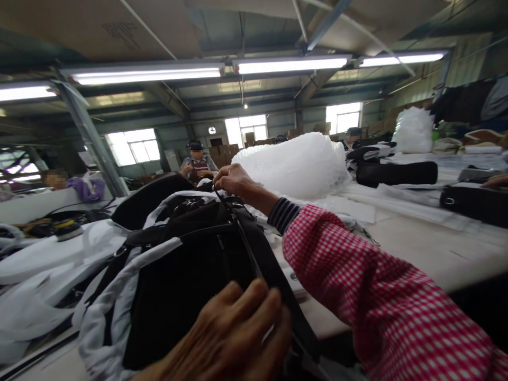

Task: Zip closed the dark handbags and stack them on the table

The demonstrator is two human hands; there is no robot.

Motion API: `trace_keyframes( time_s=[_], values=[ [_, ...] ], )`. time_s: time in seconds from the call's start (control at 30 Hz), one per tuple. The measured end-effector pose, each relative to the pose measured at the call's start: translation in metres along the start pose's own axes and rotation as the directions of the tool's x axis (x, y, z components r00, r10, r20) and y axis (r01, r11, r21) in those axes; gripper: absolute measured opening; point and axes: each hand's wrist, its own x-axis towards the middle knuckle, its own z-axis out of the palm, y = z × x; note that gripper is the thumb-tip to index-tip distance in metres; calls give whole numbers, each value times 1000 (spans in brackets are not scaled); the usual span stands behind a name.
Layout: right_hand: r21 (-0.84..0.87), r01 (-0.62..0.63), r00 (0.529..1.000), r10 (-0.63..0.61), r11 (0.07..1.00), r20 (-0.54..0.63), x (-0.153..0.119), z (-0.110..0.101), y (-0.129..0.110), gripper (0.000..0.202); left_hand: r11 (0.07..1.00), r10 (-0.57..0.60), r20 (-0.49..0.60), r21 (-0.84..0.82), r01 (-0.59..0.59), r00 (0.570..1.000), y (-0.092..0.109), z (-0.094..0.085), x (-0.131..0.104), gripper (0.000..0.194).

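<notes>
A black bag (190, 275) lies in front of me, with white wrapping along its left side and a dark strap running down its right part. My right hand (234, 180), in a red checked sleeve, reaches to the bag's far end and pinches a thin dark strap between thumb and fingers. Close to the camera, my left hand (242, 328) is over the bag's near right part. Its fingers are bent and blurred, beside the lower end of the strap; whether they grip it is hidden.
Clear plastic wrap (293, 164) is heaped behind the bag. Black bags (397, 173) lie at the right on the white table (413, 227). White sheeting (35, 296) covers the left. A person (198, 165) sits across, and another person's hand (496, 181) shows at the right edge.
</notes>
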Motion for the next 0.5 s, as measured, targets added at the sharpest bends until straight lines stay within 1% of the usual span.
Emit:
trace_keyframes(
  time_s=[0.07,0.13,0.2,0.27,0.33,0.4,0.47,0.5],
  values=[
    [42,19,999,-20,999,26,-9,-4,-17,7,995,90,64,34,-93,994,-20,3,17,40],
    [79,40,998,-44,996,47,-20,-10,-29,9,989,146,126,11,-149,981,-39,14,29,39],
    [91,30,997,-36,995,65,-32,-18,-34,13,991,130,194,-55,-121,972,-58,29,40,25],
    [80,-36,998,31,996,56,-45,-28,-32,20,992,70,267,-123,-38,961,-76,40,54,15],
    [81,-82,996,85,993,-27,-60,-40,-25,28,986,-26,292,-151,73,956,-95,44,68,18],
    [82,-49,980,64,995,-188,-78,-57,-16,34,976,-133,275,-134,174,952,-113,42,82,27],
    [51,12,933,7,999,-359,-98,-74,-7,36,952,-246,243,-119,281,938,-128,40,93,34],
    [34,23,908,-7,999,-420,-109,-81,-2,36,929,-310,229,-134,345,923,-134,41,97,35]
  ],
)
